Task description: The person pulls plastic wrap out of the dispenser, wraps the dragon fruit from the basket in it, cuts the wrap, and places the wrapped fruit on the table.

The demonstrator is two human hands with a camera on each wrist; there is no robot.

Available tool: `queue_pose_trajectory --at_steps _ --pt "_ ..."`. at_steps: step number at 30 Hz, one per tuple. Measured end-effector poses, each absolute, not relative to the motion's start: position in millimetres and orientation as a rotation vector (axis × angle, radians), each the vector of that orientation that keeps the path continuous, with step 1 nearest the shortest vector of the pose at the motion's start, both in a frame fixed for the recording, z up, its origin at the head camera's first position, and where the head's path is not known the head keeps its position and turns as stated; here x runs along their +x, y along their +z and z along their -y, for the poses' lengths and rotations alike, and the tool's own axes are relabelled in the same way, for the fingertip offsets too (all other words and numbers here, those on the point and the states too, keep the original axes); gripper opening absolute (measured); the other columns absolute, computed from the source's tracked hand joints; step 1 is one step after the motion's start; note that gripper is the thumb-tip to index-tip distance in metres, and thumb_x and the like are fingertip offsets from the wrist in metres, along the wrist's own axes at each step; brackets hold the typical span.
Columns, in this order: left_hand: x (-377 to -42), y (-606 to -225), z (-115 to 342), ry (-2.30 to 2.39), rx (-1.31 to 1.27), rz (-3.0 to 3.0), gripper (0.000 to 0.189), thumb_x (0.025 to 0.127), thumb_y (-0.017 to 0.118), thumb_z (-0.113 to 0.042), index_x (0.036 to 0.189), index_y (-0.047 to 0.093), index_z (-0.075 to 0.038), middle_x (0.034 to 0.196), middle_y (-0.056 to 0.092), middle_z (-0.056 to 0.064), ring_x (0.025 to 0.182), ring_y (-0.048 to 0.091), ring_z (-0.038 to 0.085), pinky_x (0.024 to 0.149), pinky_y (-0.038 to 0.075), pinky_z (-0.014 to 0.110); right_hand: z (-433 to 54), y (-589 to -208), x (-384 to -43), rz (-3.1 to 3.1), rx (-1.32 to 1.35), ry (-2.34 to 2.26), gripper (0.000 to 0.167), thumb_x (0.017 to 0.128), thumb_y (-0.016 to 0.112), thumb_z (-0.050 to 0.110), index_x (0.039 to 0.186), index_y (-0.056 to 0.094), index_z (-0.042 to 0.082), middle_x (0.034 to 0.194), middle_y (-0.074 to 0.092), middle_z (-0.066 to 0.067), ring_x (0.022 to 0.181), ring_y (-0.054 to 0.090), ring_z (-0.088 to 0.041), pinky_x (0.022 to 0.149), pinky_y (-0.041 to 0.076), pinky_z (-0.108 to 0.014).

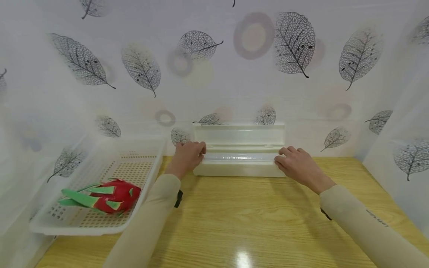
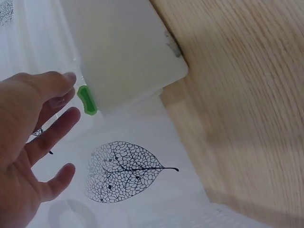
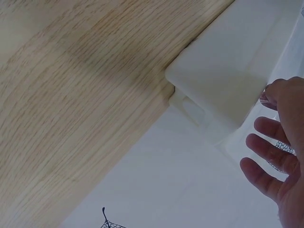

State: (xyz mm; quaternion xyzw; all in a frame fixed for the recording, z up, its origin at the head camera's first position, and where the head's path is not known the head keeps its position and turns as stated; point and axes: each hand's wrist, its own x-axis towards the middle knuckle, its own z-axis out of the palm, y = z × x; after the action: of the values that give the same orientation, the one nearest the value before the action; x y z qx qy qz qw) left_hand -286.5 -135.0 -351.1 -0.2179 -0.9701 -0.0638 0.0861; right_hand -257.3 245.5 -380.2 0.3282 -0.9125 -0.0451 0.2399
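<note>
A long white cling film dispenser (image 1: 239,170) lies on the table against the back curtain, its lid (image 1: 239,136) raised. Clear cling film (image 1: 241,158) shows as a shiny strip along its opening. At the dispenser's left end my left hand (image 1: 187,155) has thumb and forefinger together, pinching the film's edge; the film itself is hard to make out there. A green piece (image 2: 87,100) sits on that end, close to the fingertips. My right hand (image 1: 299,166) pinches the film at the right end, its other fingers loosely bent in the right wrist view.
To the left, a white plastic basket (image 1: 155,169) holds a red dragon fruit (image 1: 118,197) with green scales. The wooden table (image 1: 248,212) extends in front of the dispenser. A leaf-patterned curtain (image 1: 221,85) hangs behind and at both sides.
</note>
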Motion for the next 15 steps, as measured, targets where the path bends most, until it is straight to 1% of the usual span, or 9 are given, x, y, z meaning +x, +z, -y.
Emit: queue_pose_trajectory --at_steps 4,6,8,12,15 --pt "-284.8 -352.8 133.4 -0.102 -0.62 2.854 0.016 0.098 0.068 -0.016 0.115 0.067 -0.015 0.1 0.077 0.004 0.092 0.072 0.024 0.101 0.046 0.065 -244.6 -380.3 -257.3 2.49 0.901 -0.126 0.006 0.094 0.072 0.014 0.097 0.075 0.01 0.105 0.072 -0.015 0.097 0.069 -0.035 0.075 0.059 -0.05" --pt "-284.2 -354.0 133.1 -0.025 -0.612 2.827 0.019 0.099 0.068 -0.017 0.118 0.068 -0.016 0.101 0.077 0.005 0.09 0.073 0.025 0.096 0.05 0.062 -244.1 -380.2 -257.4 2.478 0.901 -0.13 0.006 0.094 0.072 0.014 0.096 0.075 0.009 0.104 0.072 -0.015 0.096 0.069 -0.035 0.075 0.059 -0.05" --pt "-283.5 -354.9 133.1 0.07 -0.605 2.791 0.018 0.099 0.068 -0.02 0.117 0.07 -0.017 0.102 0.075 0.004 0.087 0.072 0.024 0.091 0.053 0.058 -243.7 -379.8 -257.5 2.463 0.897 -0.138 0.007 0.094 0.073 0.014 0.096 0.075 0.009 0.103 0.073 -0.015 0.095 0.069 -0.035 0.074 0.059 -0.05" --pt "-280.7 -353.4 132.1 0.259 -0.596 2.74 0.014 0.101 0.067 -0.024 0.112 0.072 -0.016 0.105 0.068 0.005 0.086 0.067 0.024 0.084 0.054 0.053 -243.6 -378.1 -257.1 2.453 0.883 -0.153 0.007 0.094 0.073 0.015 0.096 0.075 0.008 0.103 0.073 -0.016 0.095 0.069 -0.035 0.074 0.059 -0.05" --pt "-279.0 -351.6 130.2 0.372 -0.591 2.725 0.02 0.099 0.069 -0.027 0.114 0.072 -0.014 0.11 0.066 0.006 0.09 0.067 0.024 0.086 0.054 0.052 -244.0 -377.2 -256.8 2.452 0.876 -0.173 0.008 0.094 0.073 0.015 0.096 0.075 0.008 0.103 0.073 -0.015 0.095 0.069 -0.035 0.074 0.059 -0.05"
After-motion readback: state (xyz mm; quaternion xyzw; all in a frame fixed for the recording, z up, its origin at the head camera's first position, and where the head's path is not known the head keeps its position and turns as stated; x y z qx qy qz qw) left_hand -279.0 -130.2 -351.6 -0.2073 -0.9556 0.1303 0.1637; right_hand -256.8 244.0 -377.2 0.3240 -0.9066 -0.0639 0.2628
